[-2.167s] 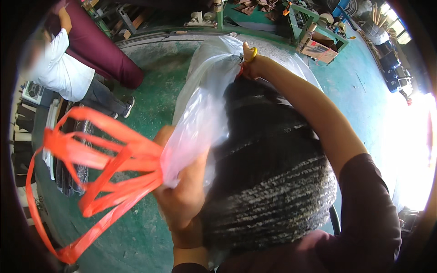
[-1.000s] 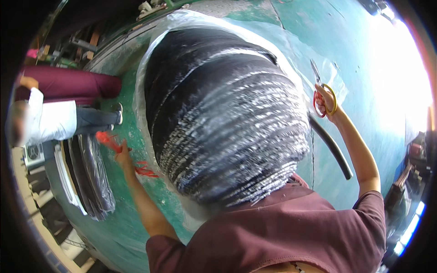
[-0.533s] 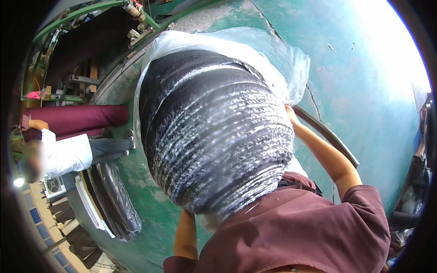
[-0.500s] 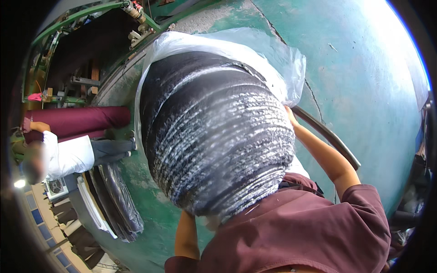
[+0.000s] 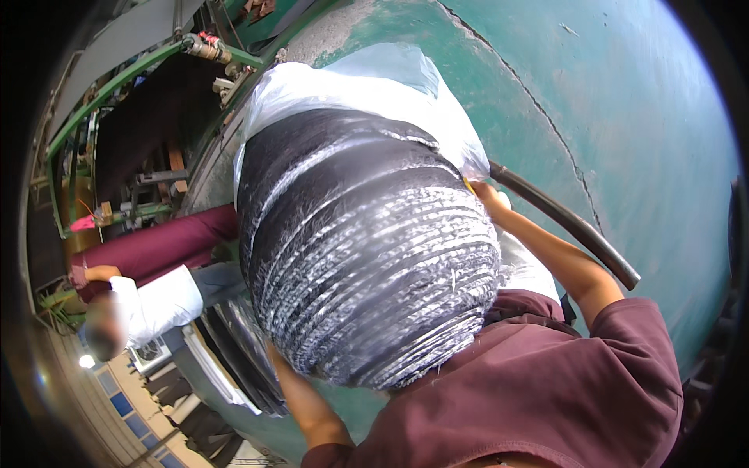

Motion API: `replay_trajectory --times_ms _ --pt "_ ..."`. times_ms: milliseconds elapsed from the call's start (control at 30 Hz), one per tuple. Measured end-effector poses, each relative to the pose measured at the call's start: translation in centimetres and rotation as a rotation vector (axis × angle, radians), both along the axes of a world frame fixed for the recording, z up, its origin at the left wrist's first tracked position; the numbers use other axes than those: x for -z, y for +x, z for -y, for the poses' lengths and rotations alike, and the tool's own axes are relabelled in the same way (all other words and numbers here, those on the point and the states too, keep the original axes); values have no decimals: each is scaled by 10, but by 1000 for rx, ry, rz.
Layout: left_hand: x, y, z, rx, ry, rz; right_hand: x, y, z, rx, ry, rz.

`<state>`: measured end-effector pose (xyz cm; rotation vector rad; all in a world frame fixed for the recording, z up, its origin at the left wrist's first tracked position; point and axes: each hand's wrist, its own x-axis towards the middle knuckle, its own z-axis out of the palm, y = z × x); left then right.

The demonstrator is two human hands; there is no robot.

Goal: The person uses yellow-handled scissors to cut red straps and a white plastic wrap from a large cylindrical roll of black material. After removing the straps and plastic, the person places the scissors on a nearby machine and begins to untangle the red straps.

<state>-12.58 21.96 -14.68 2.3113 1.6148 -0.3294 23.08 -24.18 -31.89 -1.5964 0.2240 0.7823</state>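
Behind the black roll [image 5: 374, 265], the left hand is hidden.

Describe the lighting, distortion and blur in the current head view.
Head view: fisheye distortion seems to make the dark roll bulge, and black rims the picture; pale sheen on the green floor at upper right; one small bright light at lower left. Head view, blur: the co-worker's head is smeared, the floor crack fairly crisp.

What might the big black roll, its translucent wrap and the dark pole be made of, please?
Roll: probably fabric, mostly dull, with frayed, fuzzy pale edges. Wrap: thin plastic film, seemingly, glossy and creased. Pole: smooth with a sheen; metal or plastic, unclear.
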Motion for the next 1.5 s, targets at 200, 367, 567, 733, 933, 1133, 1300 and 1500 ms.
replay_trajectory --times_ms 200,367,567,733,933,1133,1300,1500 --pt "-166 207 70 143 -103 714 -13 -32 54 -356 31 30" --pt "-166 354 180 777 -259 399 -35 -63 63 -249 111 -41" --pt "-129 417 186 746 -275 362 -58 -57 77 -269 36 -12" --pt "-151 446 211 759 -353 290 -70 -28 94 -324 77 -51" --pt "-130 421 216 1218 -86 -19 -73 -13 88 -347 91 -77" --pt "-116 437 220 1195 217 186 -68 -14 74 -341 138 54" --pt "-119 431 218 1173 -93 98 -67 -14 72 -324 49 50" --pt "-175 373 286 1838 119 -47 -25 -21 92 -209 82 -26"
